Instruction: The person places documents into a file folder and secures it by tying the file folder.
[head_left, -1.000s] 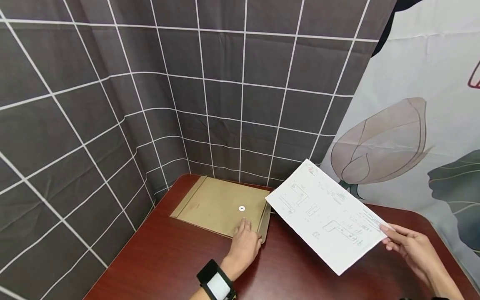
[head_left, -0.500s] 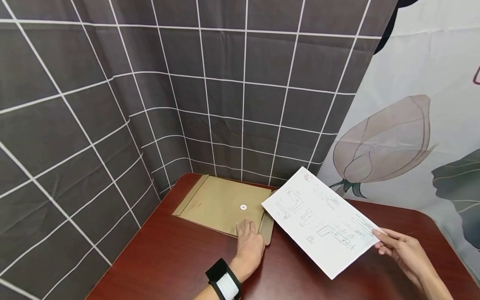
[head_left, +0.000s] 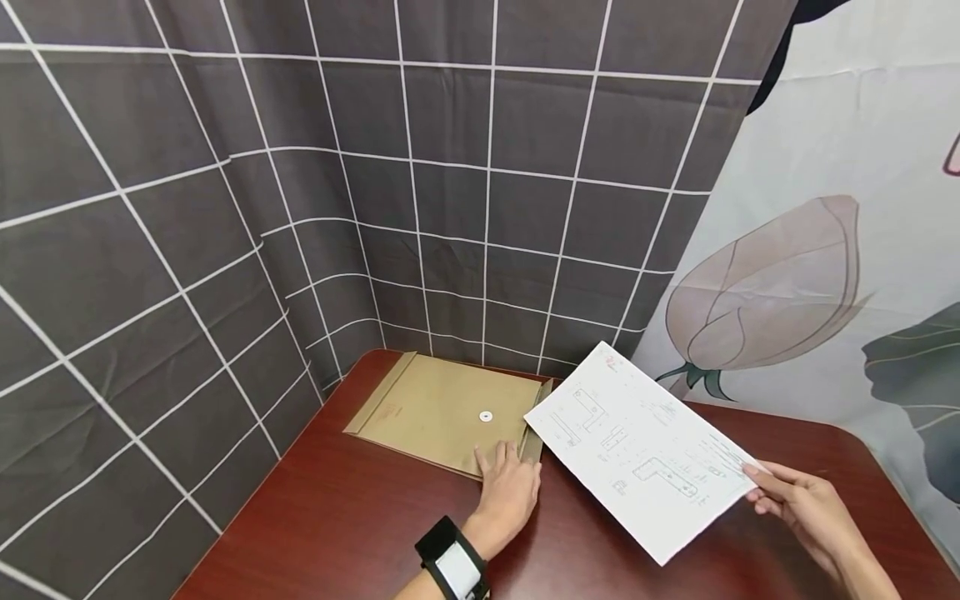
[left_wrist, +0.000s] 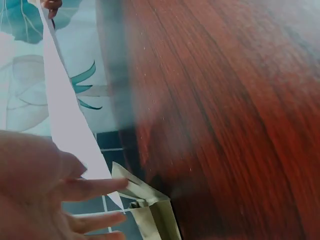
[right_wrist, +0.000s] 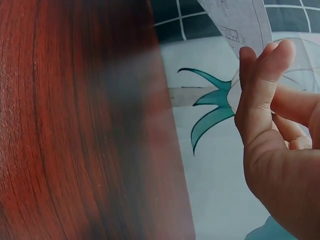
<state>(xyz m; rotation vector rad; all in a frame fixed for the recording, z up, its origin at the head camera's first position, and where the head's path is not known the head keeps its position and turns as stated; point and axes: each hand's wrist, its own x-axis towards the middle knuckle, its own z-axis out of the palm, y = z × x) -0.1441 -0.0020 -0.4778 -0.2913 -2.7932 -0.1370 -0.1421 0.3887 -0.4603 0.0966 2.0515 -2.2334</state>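
A brown paper document envelope [head_left: 435, 404] with a white round button lies flat at the back of the table. My left hand [head_left: 510, 487] rests on its near right part, fingers spread, by the flap at the right end. In the left wrist view those fingers are fairly straight beside the envelope's mouth [left_wrist: 160, 217], which gapes a little. My right hand [head_left: 810, 508] pinches the right edge of a white printed sheet [head_left: 637, 467] between thumb and fingers. The sheet, bearing line drawings, is held tilted above the table, its far left corner over the envelope's flap.
The reddish-brown wooden table [head_left: 330, 517] has rounded corners. A dark grey curtain [head_left: 450, 200] with a white grid hangs behind and to the left. On the right hangs a white cloth [head_left: 885, 133] with a flower print. A black strapped device [head_left: 450, 554] sits on my left wrist.
The sheet and my right hand have moved slightly left and down, bringing its corner over the flap. My left hand has shifted a little right along the envelope.
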